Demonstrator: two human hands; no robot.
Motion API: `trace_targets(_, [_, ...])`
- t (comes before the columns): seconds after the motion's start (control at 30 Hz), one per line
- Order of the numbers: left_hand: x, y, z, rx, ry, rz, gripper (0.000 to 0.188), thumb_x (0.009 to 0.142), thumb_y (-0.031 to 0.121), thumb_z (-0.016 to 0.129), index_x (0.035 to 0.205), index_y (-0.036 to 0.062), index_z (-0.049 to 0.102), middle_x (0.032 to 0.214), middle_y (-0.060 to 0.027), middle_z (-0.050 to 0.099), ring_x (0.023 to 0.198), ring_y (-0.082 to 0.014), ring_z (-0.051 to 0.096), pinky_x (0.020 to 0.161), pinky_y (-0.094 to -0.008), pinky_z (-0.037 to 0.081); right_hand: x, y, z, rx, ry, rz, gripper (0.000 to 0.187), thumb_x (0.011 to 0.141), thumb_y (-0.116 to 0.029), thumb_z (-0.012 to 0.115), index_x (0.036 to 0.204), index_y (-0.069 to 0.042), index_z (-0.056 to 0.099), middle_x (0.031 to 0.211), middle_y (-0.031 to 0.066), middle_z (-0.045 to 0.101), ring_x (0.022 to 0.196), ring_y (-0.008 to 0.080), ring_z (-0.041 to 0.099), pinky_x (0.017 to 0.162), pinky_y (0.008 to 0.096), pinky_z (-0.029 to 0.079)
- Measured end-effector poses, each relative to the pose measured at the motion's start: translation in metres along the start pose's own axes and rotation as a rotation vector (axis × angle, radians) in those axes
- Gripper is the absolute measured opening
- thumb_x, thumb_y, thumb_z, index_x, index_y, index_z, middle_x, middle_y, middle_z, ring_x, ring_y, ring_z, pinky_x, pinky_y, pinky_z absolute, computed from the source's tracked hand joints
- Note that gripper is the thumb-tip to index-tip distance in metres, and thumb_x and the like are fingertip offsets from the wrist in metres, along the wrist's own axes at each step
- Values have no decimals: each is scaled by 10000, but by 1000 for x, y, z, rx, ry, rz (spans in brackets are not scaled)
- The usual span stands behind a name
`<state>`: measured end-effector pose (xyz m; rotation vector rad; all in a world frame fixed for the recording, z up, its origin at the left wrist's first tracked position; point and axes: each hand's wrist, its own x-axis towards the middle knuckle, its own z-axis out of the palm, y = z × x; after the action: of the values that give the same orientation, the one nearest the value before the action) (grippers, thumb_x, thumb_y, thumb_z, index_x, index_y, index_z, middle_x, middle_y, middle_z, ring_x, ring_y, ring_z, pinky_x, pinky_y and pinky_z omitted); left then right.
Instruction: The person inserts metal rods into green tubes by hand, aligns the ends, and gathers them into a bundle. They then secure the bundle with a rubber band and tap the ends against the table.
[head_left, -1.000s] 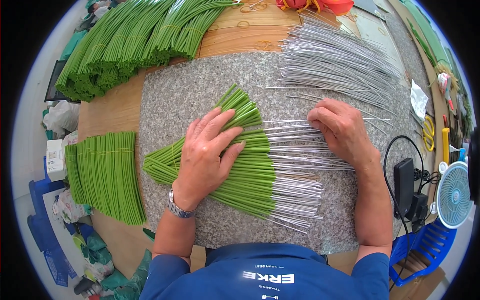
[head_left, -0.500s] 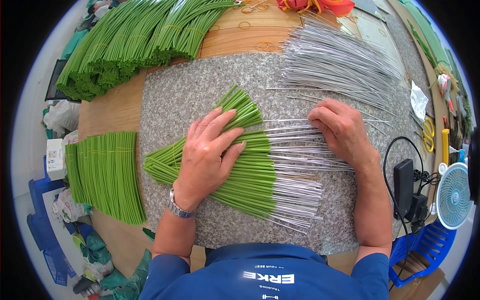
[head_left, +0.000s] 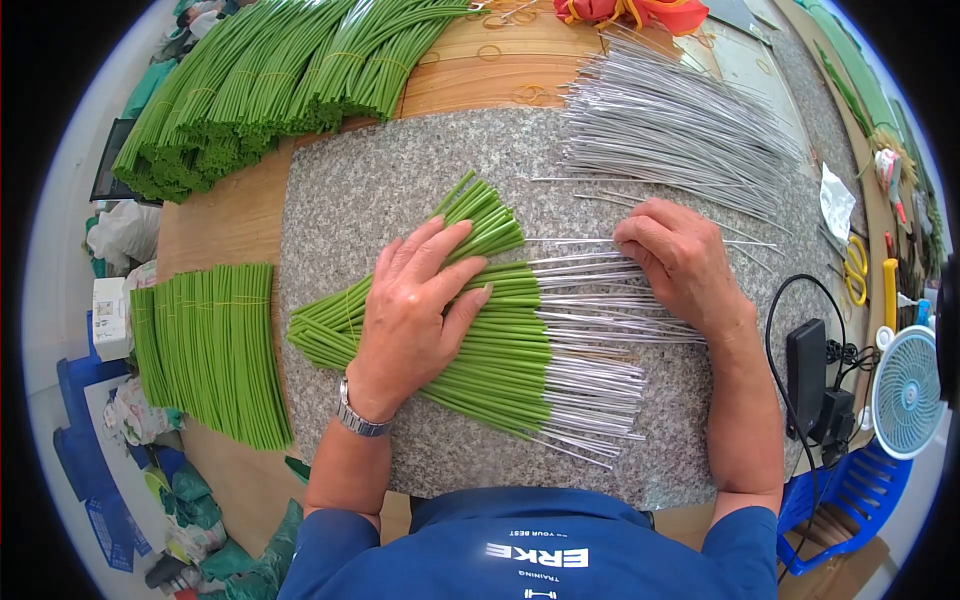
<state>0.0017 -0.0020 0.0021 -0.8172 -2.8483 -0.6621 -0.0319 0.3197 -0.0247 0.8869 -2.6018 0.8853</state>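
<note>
A fanned bundle of green plastic tubes (head_left: 500,345) lies on the grey stone slab, with silvery wires (head_left: 595,385) sticking out of the right ends of many. My left hand (head_left: 410,320) rests flat across the bundle, fingers spread, wristwatch (head_left: 360,415) at the wrist. To the right, my right hand (head_left: 680,260) pinches a thin metal wire (head_left: 570,241), whose left end meets the upper group of tubes (head_left: 495,225). Whether that end is inside a tube is too small to tell. More wires run beneath my right hand.
A pile of loose wires (head_left: 670,130) covers the slab's far right. Banded green tubes (head_left: 210,350) lie at left; longer bundles (head_left: 280,80) are heaped at far left. Yellow-handled scissors (head_left: 856,268), a black adapter (head_left: 806,365) with cable and a small fan (head_left: 906,390) stand right.
</note>
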Motion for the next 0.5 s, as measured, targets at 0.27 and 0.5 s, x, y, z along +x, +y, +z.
trace_targets(0.27, [1, 1, 1, 1, 1, -1, 260, 950, 178, 789, 1168, 37, 793, 1465, -165, 681, 1420, -407, 584, 1181, -518, 444, -2, 2, -1, 23, -23, 21, 145, 836, 16, 733, 945, -60, 676, 915, 79, 683, 863, 311, 703, 746, 432, 566])
trace_targets(0.5, [-1, 2, 0, 9, 5, -4, 262, 948, 180, 793, 1169, 40, 795, 1465, -164, 682, 1423, -404, 584, 1182, -514, 444, -1, 0, -1, -7, -6, 2, 132, 856, -2, 744, 959, -65, 691, 923, 78, 691, 861, 311, 704, 749, 433, 569])
